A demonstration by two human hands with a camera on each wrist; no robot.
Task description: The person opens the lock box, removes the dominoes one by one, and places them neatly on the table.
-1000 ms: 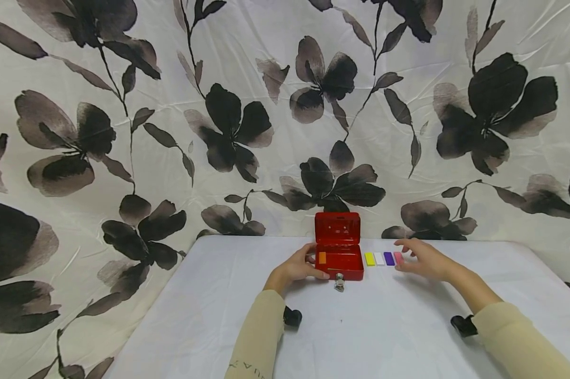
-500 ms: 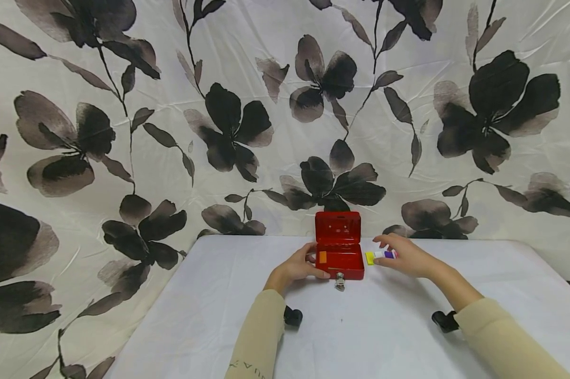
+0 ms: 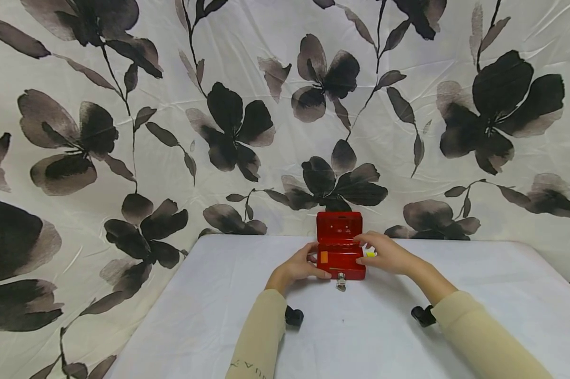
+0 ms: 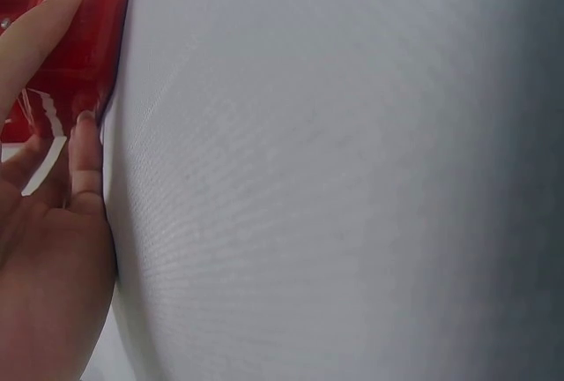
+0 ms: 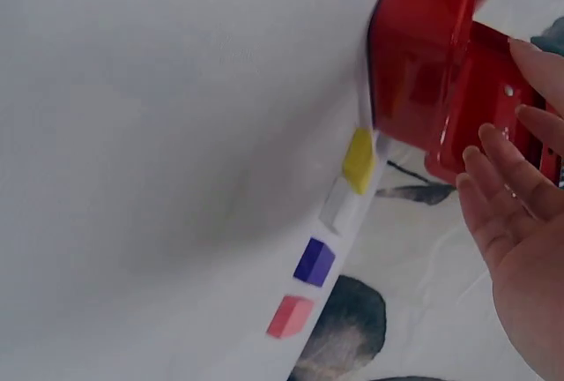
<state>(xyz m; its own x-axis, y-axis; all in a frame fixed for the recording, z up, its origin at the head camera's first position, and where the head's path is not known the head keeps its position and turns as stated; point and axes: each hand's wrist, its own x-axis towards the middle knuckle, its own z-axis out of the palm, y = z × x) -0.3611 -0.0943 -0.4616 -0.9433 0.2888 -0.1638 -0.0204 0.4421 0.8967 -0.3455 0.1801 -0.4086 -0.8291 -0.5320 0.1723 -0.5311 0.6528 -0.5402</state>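
A small red cash box (image 3: 356,274) stands on the table with its lid (image 3: 339,227) raised. An orange block (image 3: 324,257) lies inside, at the left. My left hand (image 3: 296,265) grips the box's left side, thumb at the front wall and fingers along the side. Over the box's right edge hovers my right hand (image 3: 389,253), its fingers spread and holding nothing visible. Beside the box, a yellow block (image 5: 359,160), a white block (image 5: 338,205), a purple block (image 5: 315,263) and a pink block (image 5: 290,317) form a row. In the head view, the right hand hides most of that row.
Keys (image 3: 341,285) hang at the box's front lock. A white cloth covers the table (image 3: 351,342), and a floral curtain (image 3: 247,52) rises behind its back edge. Dark wrist cameras sit below both wrists.
My right hand has moved left, from above the pink block across the row to the box. The left hand stays on the box, and the blocks remain in their row.
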